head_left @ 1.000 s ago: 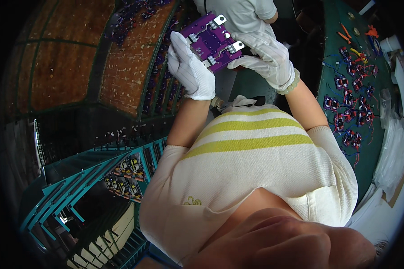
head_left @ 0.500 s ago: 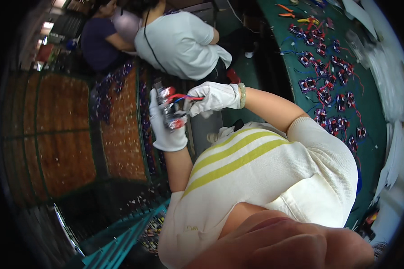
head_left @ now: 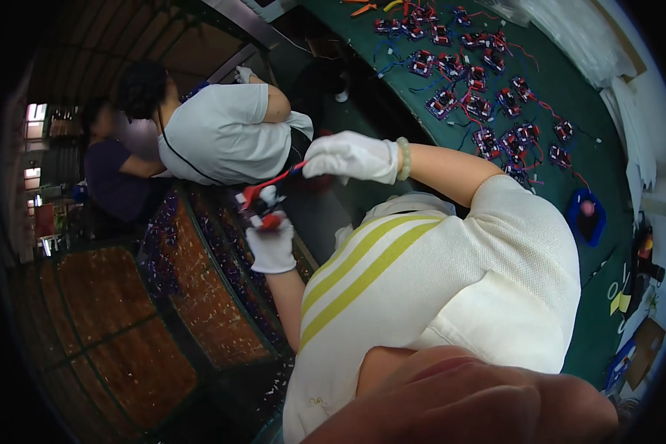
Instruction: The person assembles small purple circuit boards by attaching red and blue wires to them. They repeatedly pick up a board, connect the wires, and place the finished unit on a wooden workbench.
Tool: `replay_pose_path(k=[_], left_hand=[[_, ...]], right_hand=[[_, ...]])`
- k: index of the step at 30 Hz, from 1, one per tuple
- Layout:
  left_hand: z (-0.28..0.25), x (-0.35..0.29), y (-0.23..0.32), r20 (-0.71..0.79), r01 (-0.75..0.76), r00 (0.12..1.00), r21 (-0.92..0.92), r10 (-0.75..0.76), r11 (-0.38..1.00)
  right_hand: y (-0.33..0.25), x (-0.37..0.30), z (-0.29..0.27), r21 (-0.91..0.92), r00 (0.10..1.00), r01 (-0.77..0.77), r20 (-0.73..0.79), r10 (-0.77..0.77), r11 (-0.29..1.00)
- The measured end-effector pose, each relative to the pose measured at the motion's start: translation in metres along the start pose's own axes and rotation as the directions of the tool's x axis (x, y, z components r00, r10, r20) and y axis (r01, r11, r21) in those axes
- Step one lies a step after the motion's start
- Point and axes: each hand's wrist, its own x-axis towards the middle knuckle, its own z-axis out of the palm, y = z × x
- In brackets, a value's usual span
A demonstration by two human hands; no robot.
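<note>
My left hand (head_left: 272, 250), in a white glove, grips a small circuit board (head_left: 271, 221) with red and white parts on top. The board is partly blurred, and the fingers beneath it are partly hidden. Red and blue wires (head_left: 277, 179) stretch from the board up to my right hand (head_left: 351, 157), also in a white glove. Its fingers are closed around the wires' far end, which the glove hides.
To the right, a green table (head_left: 451, 159) bears several similar wired boards (head_left: 477, 107), orange-handled pliers (head_left: 362, 9) and a blue container (head_left: 587, 218). Two people sit ahead, one in a pale shirt (head_left: 222, 133). Brown panels (head_left: 100, 285) lie at left.
My view has turned, shifting the people left and the table into fuller sight. My hands are farther apart, the board is tilted differently, and the wires now stretch out between them.
</note>
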Motion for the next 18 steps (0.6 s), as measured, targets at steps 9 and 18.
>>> replay_pose_path(k=[9,18], left_hand=[[-0.076,-0.012,-0.008,-0.185,0.210,0.951,-0.212,-0.250,0.955],[-0.151,-0.078,-0.003,-0.255,0.055,0.962,-0.157,-0.095,0.986]], right_hand=[[0.081,0.030,-0.155,-0.694,0.815,0.099,-0.354,-0.458,0.713],[0.208,0.124,-0.314,-0.413,0.687,-0.550,-0.718,0.113,0.726]])
